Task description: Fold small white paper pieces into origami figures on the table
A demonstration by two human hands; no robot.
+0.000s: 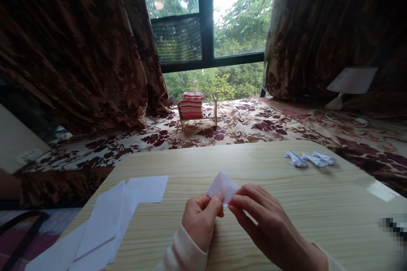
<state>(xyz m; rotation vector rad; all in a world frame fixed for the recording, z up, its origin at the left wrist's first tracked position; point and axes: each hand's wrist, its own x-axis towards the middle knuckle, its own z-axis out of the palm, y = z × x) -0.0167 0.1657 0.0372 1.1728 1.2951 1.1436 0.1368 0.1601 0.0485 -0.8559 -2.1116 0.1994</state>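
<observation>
Both hands meet low over the near middle of the wooden table (241, 165), pinching one small folded piece of white paper (223, 185) between them. The left hand (199, 220) has its thumb pressed on the paper's near left edge, the other fingers curled in under it. The right hand (265, 220) grips the near right edge with thumb and forefinger, the remaining fingers loosely bent. The paper's far corner points away from the person, tilted up off the tabletop.

To the left, a spread of flat white sheets (104, 220) overlaps along the near left edge of the table. At the far right lie finished folded paper shapes (310, 159), well apart from the hands. Nothing lies between the hands and either group. Beyond the table, on a patterned cloth (254, 125), stands a small wooden rack (197, 112) with a red-and-white striped stack.
</observation>
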